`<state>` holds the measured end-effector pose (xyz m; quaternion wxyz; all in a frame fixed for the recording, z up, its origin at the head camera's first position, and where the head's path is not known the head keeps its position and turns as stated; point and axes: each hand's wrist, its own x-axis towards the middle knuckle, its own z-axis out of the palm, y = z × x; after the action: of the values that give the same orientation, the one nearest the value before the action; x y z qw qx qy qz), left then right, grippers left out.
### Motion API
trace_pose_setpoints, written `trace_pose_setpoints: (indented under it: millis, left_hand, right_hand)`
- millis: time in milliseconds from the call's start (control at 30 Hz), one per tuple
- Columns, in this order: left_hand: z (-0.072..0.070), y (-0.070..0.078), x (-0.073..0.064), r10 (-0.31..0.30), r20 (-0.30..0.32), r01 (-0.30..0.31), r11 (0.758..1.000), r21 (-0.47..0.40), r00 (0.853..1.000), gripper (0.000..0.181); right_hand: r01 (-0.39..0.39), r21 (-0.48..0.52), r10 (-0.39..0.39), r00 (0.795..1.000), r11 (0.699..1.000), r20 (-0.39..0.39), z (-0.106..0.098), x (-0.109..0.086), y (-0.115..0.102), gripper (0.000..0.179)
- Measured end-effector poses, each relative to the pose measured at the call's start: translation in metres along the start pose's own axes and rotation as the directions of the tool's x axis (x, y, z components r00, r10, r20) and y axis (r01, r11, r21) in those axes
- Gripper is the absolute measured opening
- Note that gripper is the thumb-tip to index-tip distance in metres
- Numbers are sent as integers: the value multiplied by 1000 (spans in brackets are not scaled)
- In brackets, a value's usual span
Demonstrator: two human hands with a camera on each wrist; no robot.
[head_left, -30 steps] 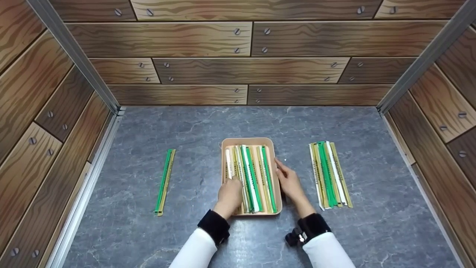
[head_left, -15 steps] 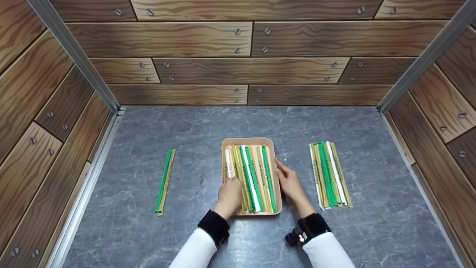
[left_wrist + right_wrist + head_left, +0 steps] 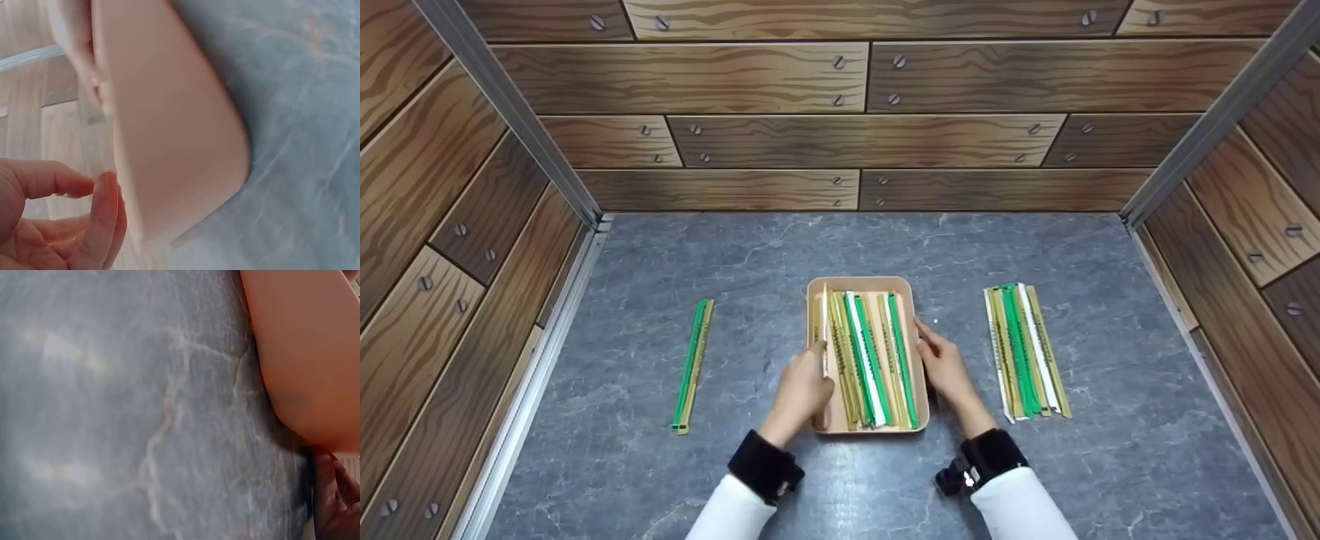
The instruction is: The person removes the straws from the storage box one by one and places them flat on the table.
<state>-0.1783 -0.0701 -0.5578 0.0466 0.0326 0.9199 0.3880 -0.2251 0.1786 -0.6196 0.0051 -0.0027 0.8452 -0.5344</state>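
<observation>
My left hand (image 3: 802, 386) is at the left side of a shallow peach-coloured tray (image 3: 861, 284). It pinches a slim white wrapped straw (image 3: 825, 319) that stands out over the tray's left part. In the left wrist view the thumb and fingertips (image 3: 105, 183) meet at the end of this pale, see-through strip (image 3: 97, 143). Green, gold and white wrapped straws (image 3: 864, 360) lie lengthwise in the tray. Against the tray's right wall, my right hand (image 3: 947, 373) rests with its fingers extended. The right wrist view shows its fingertips (image 3: 322, 458) right at the tray's corner.
On the left of the grey marbled tabletop (image 3: 750, 247) lie a green and a gold straw (image 3: 694, 367) side by side. A row of mixed green, gold and white straws (image 3: 1020, 352) is laid out on the right. Wood-patterned walls (image 3: 765, 142) enclose three sides.
My left hand has moved left and a little up from inside the tray, taking the white straw's end up. The right hand and the tray have stayed put.
</observation>
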Motion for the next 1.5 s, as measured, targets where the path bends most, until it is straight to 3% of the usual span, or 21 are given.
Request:
trace_pose_setpoints:
  millis: [67, 167, 400, 567, 767, 1067, 1200, 1500]
  left_hand:
    - [-11, -1, -4, 7, -38, -8, 999, -32, 999, 67]
    - [-27, -9, -10, 23, -130, -24, 1000, -6, 991, 64]
    - [-63, -49, -21, -47, -306, 79, 993, 92, 951, 52]
    - [-84, -75, -24, -167, -321, 210, 972, 104, 932, 48]
    - [-98, -106, -24, -308, -343, 356, 931, 86, 888, 47]
    - [-109, -136, -25, -372, -420, 453, 885, 109, 827, 39]
    - [-112, -140, -24, -389, -411, 471, 874, 118, 825, 36]
    - [-111, -147, -25, -424, -336, 489, 862, 136, 841, 35]
  right_hand:
    - [2, -1, -2, 1000, 1000, 3, 0, 0, 0, 42]
    - [7, 4, -7, 1000, 1000, 4, -1, 0, 0, 42]
    - [17, -7, -17, 1000, 1000, -3, -1, 0, 0, 42]
    - [15, 4, -15, 1000, 1000, 6, -1, -1, -2, 43]
    - [14, 3, -14, 1000, 1000, 3, -2, 0, -2, 42]
    - [-7, -10, 7, 1000, 1000, 1, -2, 1, -2, 42]
    - [-14, -6, 14, 1000, 1000, 2, -2, 1, -2, 43]
    - [-20, 32, 20, 1000, 999, 13, 0, 0, -2, 43]
